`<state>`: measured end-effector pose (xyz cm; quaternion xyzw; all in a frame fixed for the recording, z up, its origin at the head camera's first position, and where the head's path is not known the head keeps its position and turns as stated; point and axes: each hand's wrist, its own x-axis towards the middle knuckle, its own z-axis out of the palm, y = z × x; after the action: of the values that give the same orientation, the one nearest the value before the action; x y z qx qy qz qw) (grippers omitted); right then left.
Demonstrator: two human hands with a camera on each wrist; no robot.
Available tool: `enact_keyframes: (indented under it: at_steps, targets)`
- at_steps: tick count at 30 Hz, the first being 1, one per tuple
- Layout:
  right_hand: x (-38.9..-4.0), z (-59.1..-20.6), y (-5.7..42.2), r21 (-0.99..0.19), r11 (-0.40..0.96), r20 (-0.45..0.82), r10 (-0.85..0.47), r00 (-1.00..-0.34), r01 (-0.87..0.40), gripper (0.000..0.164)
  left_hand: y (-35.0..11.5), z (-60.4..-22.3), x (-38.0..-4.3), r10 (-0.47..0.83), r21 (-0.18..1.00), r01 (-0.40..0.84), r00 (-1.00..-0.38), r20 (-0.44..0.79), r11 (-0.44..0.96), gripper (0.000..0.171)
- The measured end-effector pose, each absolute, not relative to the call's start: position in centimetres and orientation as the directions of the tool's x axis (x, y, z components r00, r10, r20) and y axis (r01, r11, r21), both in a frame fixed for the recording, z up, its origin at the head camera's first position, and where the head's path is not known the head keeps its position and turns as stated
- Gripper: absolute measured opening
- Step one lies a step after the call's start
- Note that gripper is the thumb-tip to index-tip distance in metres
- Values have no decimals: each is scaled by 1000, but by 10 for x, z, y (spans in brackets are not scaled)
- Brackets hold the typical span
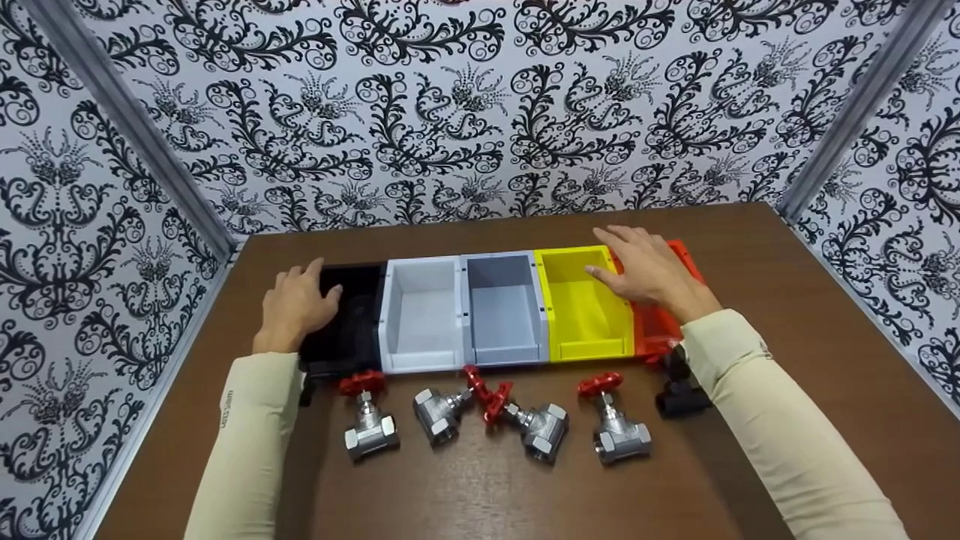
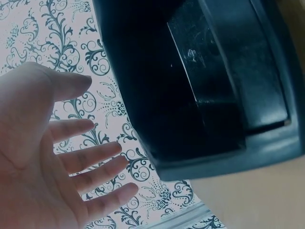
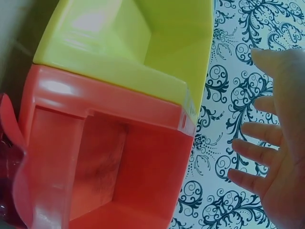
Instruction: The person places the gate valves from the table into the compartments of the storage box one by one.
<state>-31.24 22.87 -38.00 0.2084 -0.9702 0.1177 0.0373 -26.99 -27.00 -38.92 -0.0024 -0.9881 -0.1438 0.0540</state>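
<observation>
A row of joined bins crosses the table: black [image 1: 349,322], white [image 1: 426,319], grey [image 1: 504,311], yellow [image 1: 589,307] and red [image 1: 654,330]. My left hand [image 1: 296,304] is at the outer side of the black bin, fingers spread and holding nothing. In the left wrist view a gap shows between that hand [image 2: 52,152] and the black bin [image 2: 267,71]. Over the yellow and red bins hovers my right hand [image 1: 649,270], which covers part of the red one. The right wrist view shows its fingers apart and bare, clear of the red bin [image 3: 109,100].
Several metal valves with red handwheels lie before the bins, among them a left one [image 1: 371,431] and a right one [image 1: 621,435]. A black fitting [image 1: 681,401] is partly behind the right sleeve. Patterned walls [image 1: 480,112] enclose the brown table [image 1: 465,495].
</observation>
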Motion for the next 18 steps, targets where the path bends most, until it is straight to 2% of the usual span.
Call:
enact_keyframes:
  at_steps: [18]
  targets:
    - [-295,-383,236,-210,862,153,-437,-887,-461,69,-283,-395,-261,-25,323,-21,-1000,8,946,62]
